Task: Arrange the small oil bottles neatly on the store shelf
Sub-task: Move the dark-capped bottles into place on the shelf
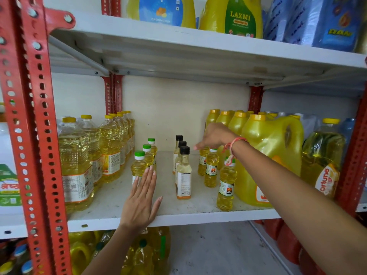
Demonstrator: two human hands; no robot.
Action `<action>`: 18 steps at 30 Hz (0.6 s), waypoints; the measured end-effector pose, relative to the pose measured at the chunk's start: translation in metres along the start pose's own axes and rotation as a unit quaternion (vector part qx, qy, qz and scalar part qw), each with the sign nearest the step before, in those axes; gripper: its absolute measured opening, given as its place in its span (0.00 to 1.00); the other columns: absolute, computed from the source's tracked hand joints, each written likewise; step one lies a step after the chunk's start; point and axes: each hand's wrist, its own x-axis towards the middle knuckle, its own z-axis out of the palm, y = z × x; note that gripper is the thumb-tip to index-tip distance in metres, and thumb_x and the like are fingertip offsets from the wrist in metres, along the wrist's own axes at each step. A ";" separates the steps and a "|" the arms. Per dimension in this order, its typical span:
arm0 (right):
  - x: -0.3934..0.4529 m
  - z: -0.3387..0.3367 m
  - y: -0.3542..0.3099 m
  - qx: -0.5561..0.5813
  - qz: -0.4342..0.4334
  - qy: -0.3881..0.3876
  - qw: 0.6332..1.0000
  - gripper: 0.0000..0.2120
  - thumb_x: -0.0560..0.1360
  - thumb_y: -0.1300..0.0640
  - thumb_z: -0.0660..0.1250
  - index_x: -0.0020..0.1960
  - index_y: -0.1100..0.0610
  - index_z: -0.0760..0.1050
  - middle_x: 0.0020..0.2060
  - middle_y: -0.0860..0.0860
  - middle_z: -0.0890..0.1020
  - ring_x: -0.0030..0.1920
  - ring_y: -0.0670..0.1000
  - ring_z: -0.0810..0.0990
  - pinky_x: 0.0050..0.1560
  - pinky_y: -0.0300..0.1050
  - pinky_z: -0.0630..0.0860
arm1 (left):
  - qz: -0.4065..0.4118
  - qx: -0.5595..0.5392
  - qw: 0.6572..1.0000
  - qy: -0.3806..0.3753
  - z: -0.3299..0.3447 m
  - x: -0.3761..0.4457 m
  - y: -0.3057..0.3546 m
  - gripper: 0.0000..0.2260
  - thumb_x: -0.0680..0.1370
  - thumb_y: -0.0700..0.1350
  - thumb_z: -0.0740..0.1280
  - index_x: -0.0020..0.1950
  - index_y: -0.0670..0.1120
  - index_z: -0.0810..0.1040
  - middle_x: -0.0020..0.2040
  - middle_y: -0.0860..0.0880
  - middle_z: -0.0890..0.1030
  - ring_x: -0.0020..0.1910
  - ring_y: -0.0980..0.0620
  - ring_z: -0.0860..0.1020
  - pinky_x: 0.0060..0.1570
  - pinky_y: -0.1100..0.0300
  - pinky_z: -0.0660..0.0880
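Note:
On the white middle shelf [178,215] stand three rows of small oil bottles. A left row of green-capped bottles [139,165] runs front to back. In the middle is a row of black-capped bottles [183,175]. On the right is another green-capped row [211,169]. My left hand [141,203] is flat with fingers straight, its fingertips against the front left bottle. My right hand [214,137] reaches over the right row, fingers spread above the rearmost bottle [203,162]; whether it touches the cap is hidden.
Large clear oil bottles [77,163] line the shelf's left side. Yellow jugs [270,153] crowd the right side. A red perforated upright [33,135] stands at the left. More jugs fill the shelf above [234,16] and the shelf below [143,253].

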 end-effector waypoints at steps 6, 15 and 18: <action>0.019 0.023 -0.035 0.075 -0.050 -0.003 0.996 0.20 0.68 0.44 0.75 0.41 0.62 0.78 0.35 0.57 0.80 0.39 0.54 0.77 0.42 0.45 0.76 | 0.012 0.012 1.000 -0.008 0.001 -0.009 -0.016 0.32 0.83 0.58 0.43 0.78 0.37 0.55 0.79 0.38 0.55 0.78 0.44 0.53 0.75 0.48 0.48; 0.040 0.039 -0.059 -0.041 -0.048 0.014 0.998 0.25 0.64 0.48 0.78 0.54 0.62 0.77 0.51 0.59 0.82 0.50 0.59 0.81 0.38 0.44 0.70 | 0.013 0.003 1.000 0.007 0.006 -0.013 -0.018 0.32 0.82 0.58 0.46 0.79 0.38 0.52 0.80 0.39 0.54 0.79 0.44 0.51 0.76 0.48 0.47; 0.042 0.036 -0.061 -0.055 -0.043 -0.008 0.998 0.24 0.63 0.49 0.79 0.51 0.62 0.78 0.51 0.59 0.82 0.47 0.58 0.81 0.36 0.43 0.70 | 0.014 0.007 1.000 0.007 0.006 -0.013 -0.017 0.32 0.82 0.58 0.46 0.79 0.38 0.52 0.80 0.39 0.53 0.79 0.45 0.51 0.76 0.50 0.45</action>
